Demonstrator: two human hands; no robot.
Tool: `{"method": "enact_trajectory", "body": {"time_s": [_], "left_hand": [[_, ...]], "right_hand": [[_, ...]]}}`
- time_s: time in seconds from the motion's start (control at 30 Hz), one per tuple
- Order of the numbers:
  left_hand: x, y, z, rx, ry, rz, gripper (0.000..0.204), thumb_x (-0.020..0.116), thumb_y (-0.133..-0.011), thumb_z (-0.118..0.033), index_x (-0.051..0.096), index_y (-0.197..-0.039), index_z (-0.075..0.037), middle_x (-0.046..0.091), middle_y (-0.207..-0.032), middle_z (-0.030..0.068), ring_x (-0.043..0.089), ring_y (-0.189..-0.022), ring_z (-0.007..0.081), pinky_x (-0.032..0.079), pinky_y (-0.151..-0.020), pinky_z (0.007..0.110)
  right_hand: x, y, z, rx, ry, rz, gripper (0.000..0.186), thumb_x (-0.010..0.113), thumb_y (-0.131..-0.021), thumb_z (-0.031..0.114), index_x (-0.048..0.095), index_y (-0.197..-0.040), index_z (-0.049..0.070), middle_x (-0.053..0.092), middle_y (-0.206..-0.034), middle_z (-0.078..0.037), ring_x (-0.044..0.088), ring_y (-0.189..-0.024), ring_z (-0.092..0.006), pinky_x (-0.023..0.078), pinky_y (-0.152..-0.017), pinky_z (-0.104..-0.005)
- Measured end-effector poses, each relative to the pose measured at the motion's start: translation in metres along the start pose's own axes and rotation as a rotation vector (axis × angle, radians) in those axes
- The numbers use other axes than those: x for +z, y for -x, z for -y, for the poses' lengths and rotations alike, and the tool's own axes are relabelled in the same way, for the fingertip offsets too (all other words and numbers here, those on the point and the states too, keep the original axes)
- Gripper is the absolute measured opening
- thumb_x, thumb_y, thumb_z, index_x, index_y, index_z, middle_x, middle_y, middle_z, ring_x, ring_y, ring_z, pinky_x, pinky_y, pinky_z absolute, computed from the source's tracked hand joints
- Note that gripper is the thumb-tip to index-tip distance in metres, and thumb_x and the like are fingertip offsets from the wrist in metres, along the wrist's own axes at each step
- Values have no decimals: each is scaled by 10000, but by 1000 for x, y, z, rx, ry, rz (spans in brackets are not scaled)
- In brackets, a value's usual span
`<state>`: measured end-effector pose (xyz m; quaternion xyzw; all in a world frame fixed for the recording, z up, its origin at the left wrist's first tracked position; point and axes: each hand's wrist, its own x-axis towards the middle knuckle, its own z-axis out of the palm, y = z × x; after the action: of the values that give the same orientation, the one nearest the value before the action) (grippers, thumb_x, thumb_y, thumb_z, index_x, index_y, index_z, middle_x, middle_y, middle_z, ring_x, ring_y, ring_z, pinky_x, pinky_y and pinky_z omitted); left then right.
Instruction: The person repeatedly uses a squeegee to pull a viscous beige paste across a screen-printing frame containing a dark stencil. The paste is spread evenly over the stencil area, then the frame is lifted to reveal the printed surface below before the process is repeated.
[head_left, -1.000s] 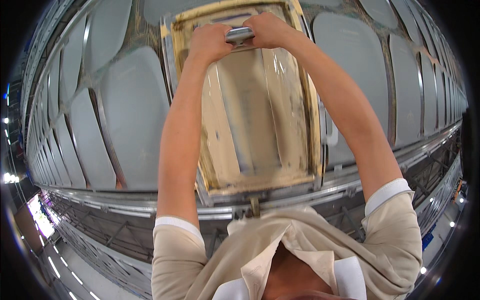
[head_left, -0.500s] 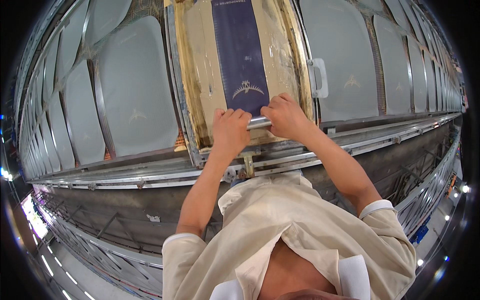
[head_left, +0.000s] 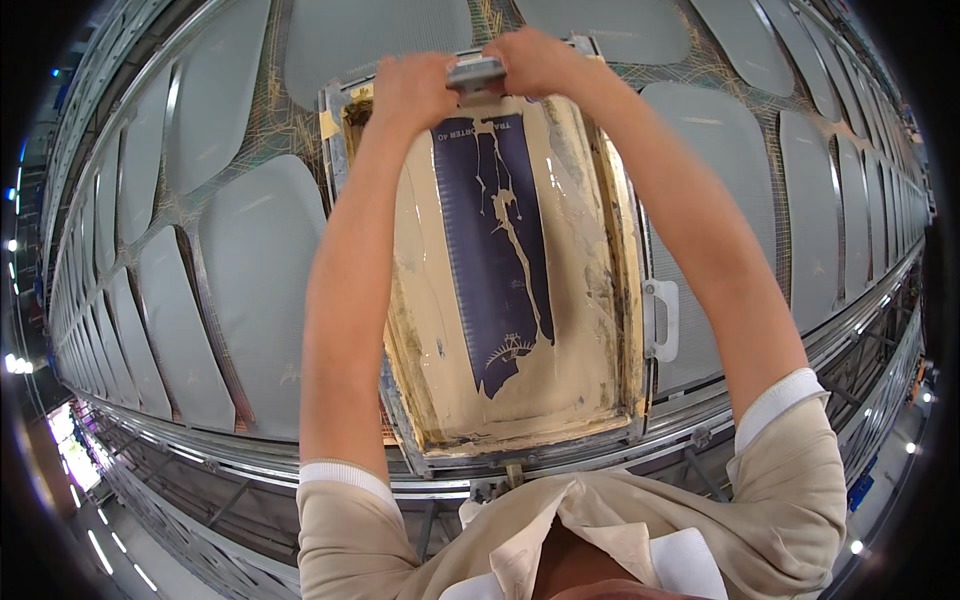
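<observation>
A screen-printing frame with worn, ink-caked edges lies in front of me. Both my hands are at its far end, closed around the grey bar of a squeegee. My left hand wraps the bar's left part and my right hand its right part, with bare bar between them. The squeegee's lower edge is mostly hidden by my hands. Beige ink coats the mesh in the frame. A dark blue strip shows down the middle, with thin streaks and a jagged patch of ink across it.
Rows of grey rounded panels lie on both sides and beyond the frame. A pale handle sticks out from the frame's right side. Metal rails run along the table's near edge, close to my body.
My hands have moved with the squeegee from the frame's near end to its far end. My arms are stretched out, I lean closer, and beige ink now streaks the blue strip.
</observation>
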<state>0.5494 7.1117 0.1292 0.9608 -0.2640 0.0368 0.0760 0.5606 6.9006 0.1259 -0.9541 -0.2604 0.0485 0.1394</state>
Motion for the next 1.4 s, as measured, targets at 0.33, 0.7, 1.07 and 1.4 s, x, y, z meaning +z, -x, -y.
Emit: {"method": "enact_trajectory", "body": {"time_s": [0.33,0.7,1.07,1.4], "left_hand": [[0,38,-14,-87,116,56,202,742,-742,-244,741,-938,-196,734,-893,78,694,-905,318,540,-803,468],[-6,343,-187,-36,298,20,137,704,-672,-75,699,-800,-123,672,-810,72,660,-823,281,452,-792,440],[-41,399,-228,-103,233,50,344,801,-652,-132,731,-989,-129,669,-969,24,610,-994,240,421,-926,401],[-57,428,-214,-137,380,-90,344,731,-644,-49,724,-976,-139,686,-1002,13,632,-993,221,402,-939,396]], "right_hand": [[-3,23,43,120,133,120,227,707,-693,199,741,-861,50,721,-872,-237,720,-843,-375,575,-743,-476],[62,316,199,-33,-49,247,233,812,-730,198,679,-886,86,712,-849,-121,688,-837,-359,539,-780,-453],[49,344,78,908,-305,-443,409,621,-974,391,652,-1195,48,704,-1136,-181,636,-1084,-388,499,-907,-467],[0,340,111,854,-522,-454,315,624,-987,345,674,-997,34,662,-840,-101,580,-747,-179,468,-713,-354]]}}
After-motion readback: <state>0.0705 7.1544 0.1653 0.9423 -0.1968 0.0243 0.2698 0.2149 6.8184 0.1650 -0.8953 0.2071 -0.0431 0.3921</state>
